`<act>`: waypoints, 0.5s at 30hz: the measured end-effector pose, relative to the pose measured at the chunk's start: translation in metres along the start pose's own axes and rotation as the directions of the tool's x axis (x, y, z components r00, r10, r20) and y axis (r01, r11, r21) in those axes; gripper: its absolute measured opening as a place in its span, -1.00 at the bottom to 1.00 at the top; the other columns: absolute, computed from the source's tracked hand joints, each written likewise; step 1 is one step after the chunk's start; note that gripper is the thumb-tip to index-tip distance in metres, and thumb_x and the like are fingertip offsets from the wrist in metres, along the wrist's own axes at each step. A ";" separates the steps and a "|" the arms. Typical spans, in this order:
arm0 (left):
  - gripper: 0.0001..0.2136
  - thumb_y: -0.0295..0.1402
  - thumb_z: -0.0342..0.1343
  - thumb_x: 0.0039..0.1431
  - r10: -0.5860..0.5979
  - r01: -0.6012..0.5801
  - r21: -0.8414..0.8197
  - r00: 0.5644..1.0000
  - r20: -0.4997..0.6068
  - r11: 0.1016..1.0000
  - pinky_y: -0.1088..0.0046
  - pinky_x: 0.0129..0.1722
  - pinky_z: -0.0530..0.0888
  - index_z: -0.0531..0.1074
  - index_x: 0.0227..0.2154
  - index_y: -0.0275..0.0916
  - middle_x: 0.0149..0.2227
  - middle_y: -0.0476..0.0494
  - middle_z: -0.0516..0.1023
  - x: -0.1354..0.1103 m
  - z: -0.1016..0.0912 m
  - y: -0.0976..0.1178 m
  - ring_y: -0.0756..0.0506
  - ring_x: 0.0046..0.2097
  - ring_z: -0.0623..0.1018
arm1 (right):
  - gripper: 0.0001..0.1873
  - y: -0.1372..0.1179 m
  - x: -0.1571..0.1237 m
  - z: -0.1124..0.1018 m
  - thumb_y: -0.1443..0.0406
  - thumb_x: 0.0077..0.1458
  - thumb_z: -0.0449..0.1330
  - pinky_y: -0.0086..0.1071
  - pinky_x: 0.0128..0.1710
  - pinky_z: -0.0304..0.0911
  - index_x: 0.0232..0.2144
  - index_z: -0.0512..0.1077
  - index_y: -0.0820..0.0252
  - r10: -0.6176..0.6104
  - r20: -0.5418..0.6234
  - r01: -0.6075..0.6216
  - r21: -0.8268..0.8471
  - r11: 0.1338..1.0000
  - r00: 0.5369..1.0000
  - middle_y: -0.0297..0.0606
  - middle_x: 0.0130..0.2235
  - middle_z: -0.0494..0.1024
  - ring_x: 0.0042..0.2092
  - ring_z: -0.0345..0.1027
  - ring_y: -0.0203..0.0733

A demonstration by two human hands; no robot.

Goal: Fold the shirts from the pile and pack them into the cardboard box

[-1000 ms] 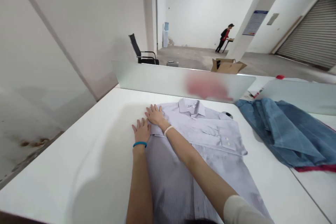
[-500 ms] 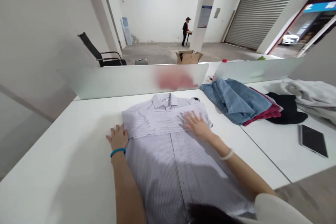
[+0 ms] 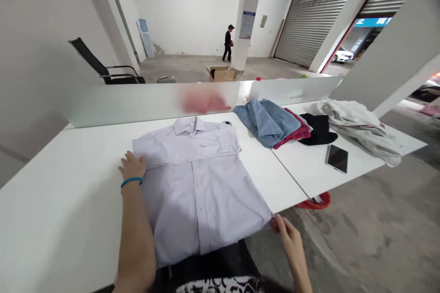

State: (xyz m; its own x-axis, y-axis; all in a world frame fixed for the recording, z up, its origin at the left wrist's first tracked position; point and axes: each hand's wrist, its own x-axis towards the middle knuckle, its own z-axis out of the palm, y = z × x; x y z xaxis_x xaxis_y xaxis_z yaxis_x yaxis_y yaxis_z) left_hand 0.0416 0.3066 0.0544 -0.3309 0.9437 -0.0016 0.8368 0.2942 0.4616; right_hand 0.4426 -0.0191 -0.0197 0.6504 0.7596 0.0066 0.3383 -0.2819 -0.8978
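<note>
A pale lilac striped button shirt (image 3: 175, 192) lies front up on the white table, its collar toward the far side. One sleeve (image 3: 206, 144) is laid flat across the chest, its cuff near the right edge. My left hand (image 3: 133, 166), with a blue band at the wrist, rests with fingers spread at the shirt's left edge below the shoulder. Beyond the table's front edge, my right hand (image 3: 287, 233) pinches the shirt's lower right hem corner between thumb and fingers. The hem hangs a little over the near edge.
Right of the shirt lie folded blue jeans (image 3: 268, 121), a black cloth (image 3: 318, 129), a tablet (image 3: 337, 159) and a pale grey garment (image 3: 360, 123). A frosted divider (image 3: 147, 103) lines the back. Under the table sits a red basket (image 3: 314, 201). Far off, a person (image 3: 228, 43) stands by a pillar.
My right hand has left the sleeve on the chest and moved down and right to grip the hem corner. My left hand stays at the shirt's left edge. The view has turned right.
</note>
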 end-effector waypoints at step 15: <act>-0.45 0.14 0.01 -0.05 0.151 0.225 -0.703 0.891 0.429 0.674 0.23 0.12 0.35 0.46 -0.17 -0.20 -0.19 -0.19 0.61 -0.272 0.003 -0.092 -0.23 0.01 0.51 | -0.38 0.013 0.023 -0.008 -0.14 -0.17 0.26 -0.15 -0.10 0.29 -0.29 0.54 0.26 0.128 0.659 -0.319 0.178 0.931 0.741 -0.12 -0.28 0.59 -0.13 0.41 0.07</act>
State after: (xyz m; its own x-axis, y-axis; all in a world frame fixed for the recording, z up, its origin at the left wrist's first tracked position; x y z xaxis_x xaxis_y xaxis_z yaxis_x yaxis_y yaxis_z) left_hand 0.0556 0.0236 0.0098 0.0187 0.9497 -0.3125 0.1833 0.3040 0.9349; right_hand 0.4676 -0.0098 -0.0277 0.0772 0.9132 -0.4002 -0.0134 -0.4004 -0.9162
